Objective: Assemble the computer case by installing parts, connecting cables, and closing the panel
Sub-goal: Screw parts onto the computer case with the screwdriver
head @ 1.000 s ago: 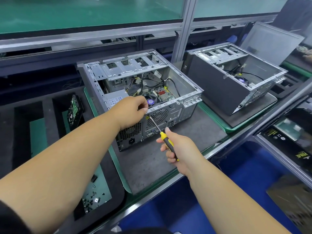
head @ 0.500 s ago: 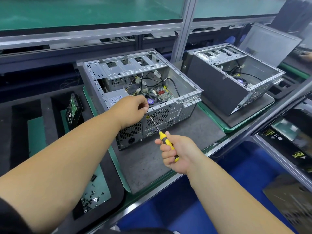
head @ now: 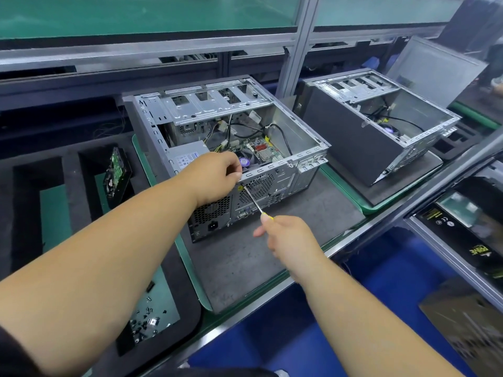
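Note:
An open metal computer case (head: 296, 137) lies on its side on a grey mat, its motherboard (head: 262, 149), cables and power supply (head: 185, 156) showing inside. My left hand (head: 217, 176) rests curled on the case's rear top edge, fingertips pinched at a spot by the fan grille. My right hand (head: 285, 235) grips a yellow-handled screwdriver (head: 253, 200). Its shaft slants up-left, and the tip meets the rear panel right under my left fingertips. The handle is mostly hidden in my fist.
A second open case (head: 381, 126) sits on a green-edged mat to the right, a loose side panel (head: 435, 69) leaning behind it. Left, a black foam tray (head: 68, 164) holds a hard drive (head: 117, 172) and small screws (head: 148, 319). Boxes (head: 468, 235) fill a shelf lower right.
My right hand rolled over the screwdriver handle, hiding most of the yellow, while the tip stayed at the rear panel. My left hand kept its place.

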Motion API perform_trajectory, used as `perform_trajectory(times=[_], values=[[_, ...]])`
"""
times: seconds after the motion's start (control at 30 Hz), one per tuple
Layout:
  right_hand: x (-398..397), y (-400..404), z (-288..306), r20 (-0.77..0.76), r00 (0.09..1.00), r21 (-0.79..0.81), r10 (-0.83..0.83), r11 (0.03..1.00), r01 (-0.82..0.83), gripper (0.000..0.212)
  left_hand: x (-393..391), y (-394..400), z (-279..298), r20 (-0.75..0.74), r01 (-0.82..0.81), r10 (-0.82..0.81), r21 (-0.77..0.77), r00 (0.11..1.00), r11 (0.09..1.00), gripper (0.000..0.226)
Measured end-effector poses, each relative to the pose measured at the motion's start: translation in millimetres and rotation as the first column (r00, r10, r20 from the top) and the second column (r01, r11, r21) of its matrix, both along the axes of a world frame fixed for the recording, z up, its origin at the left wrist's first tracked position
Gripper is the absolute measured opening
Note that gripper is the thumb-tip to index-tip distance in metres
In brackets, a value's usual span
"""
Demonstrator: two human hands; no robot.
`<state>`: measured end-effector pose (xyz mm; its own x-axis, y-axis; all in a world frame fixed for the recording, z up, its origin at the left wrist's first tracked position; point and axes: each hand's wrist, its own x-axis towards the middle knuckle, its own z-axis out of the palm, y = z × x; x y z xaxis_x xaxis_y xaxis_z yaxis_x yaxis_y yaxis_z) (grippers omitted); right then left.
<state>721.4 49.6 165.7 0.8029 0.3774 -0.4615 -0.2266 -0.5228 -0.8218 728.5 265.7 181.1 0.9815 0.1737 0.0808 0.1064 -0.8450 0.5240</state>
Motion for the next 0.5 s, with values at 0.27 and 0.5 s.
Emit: perform_trajectory(times=[0.27, 0.5], values=[[2, -4, 5, -0.226, 0.968, 0.123, -0.110, 0.982, 0.140, 0.036, -2, -1, 2, -0.012, 0.004, -0.004, -0.009, 1.000, 1.000, 0.007], [-10, -1, 1, 0.581, 0.731, -0.601, 0.357, 0.795, 0.089, 0.041, -2, -1, 2, -0.012, -0.006, 0.005, -0.046, 1.000, 0.999, 0.004]])
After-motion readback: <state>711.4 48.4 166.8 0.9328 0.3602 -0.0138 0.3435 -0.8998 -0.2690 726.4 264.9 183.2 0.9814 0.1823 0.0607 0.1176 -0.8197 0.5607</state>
